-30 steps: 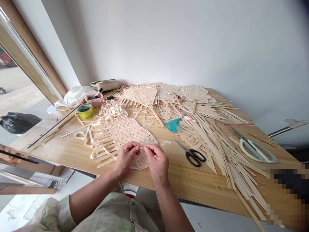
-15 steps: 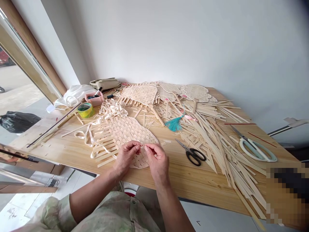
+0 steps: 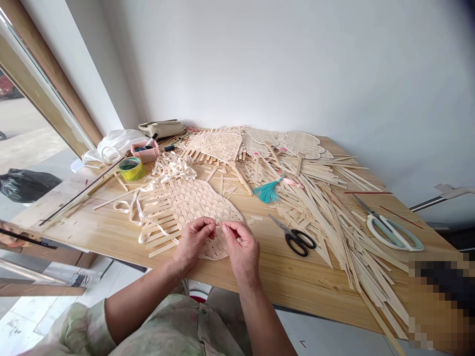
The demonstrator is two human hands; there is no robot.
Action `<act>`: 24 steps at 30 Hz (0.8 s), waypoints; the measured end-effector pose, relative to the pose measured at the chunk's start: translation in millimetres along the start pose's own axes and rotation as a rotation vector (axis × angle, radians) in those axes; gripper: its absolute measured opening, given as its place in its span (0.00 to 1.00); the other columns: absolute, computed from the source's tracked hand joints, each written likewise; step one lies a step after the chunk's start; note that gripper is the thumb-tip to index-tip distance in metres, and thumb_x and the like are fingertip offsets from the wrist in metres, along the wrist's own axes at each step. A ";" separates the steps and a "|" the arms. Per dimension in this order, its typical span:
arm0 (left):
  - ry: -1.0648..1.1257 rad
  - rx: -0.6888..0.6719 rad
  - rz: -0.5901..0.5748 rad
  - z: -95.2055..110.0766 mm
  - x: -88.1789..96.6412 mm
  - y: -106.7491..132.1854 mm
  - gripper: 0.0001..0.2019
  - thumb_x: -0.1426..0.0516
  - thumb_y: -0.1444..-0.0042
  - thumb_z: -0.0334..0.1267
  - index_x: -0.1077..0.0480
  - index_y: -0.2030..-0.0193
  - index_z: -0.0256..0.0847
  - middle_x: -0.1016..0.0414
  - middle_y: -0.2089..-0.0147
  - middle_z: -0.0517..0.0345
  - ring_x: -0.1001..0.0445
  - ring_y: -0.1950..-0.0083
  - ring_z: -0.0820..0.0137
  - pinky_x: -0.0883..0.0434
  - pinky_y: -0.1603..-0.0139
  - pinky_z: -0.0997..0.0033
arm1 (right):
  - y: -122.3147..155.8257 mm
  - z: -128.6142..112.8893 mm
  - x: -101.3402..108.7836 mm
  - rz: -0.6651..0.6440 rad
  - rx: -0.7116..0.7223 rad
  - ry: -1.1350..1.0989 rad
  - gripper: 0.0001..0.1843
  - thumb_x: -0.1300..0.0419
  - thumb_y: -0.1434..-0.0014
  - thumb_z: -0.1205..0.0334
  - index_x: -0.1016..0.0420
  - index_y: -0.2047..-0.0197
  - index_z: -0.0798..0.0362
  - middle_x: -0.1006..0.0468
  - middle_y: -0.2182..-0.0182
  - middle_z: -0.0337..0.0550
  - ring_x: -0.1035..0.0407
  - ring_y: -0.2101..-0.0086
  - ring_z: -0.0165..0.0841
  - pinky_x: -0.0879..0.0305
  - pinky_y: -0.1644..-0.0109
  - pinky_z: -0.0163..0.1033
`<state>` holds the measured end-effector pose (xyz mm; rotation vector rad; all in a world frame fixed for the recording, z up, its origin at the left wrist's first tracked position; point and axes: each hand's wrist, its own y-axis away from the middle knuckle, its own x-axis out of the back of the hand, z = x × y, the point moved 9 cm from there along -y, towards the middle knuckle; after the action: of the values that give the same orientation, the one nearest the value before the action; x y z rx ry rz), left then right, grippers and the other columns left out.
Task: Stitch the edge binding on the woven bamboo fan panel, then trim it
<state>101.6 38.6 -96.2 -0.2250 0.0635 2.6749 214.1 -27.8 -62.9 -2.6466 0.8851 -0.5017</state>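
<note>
Hands [image 3: 193, 242] together over woven bamboo [image 3: 193, 202] — pinched strand [image 3: 218, 224] barely visible.

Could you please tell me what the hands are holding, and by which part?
The left hand and right hand pinch a thin strip between their fingertips, over the lower part of the woven panel.
</note>
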 end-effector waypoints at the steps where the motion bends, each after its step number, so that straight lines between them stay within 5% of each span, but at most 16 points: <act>1: 0.004 0.000 0.002 -0.1 0.1 -0.2 0.09 0.42 0.52 0.41 0.30 0.71 0.36 0.34 0.77 0.63 0.38 0.73 0.77 0.39 0.68 0.76 | 0.2 0.2 0.1 0.002 0.000 -0.001 0.07 0.45 0.45 0.63 0.27 0.69 0.54 0.26 0.71 0.42 0.32 0.69 0.32 0.35 0.64 0.37; 24: -0.007 -0.013 0.001 1.5 0.7 0.8 0.08 0.42 0.51 0.40 0.30 0.71 0.36 0.35 0.77 0.63 0.38 0.73 0.76 0.39 0.68 0.76 | 1.0 1.6 0.4 0.003 -0.001 -0.005 0.07 0.45 0.45 0.62 0.27 0.69 0.54 0.26 0.71 0.43 0.32 0.69 0.32 0.34 0.64 0.37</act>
<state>100.4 38.2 -94.8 -0.2194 0.0433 2.6775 214.6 -28.5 -64.6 -2.6459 0.8872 -0.4935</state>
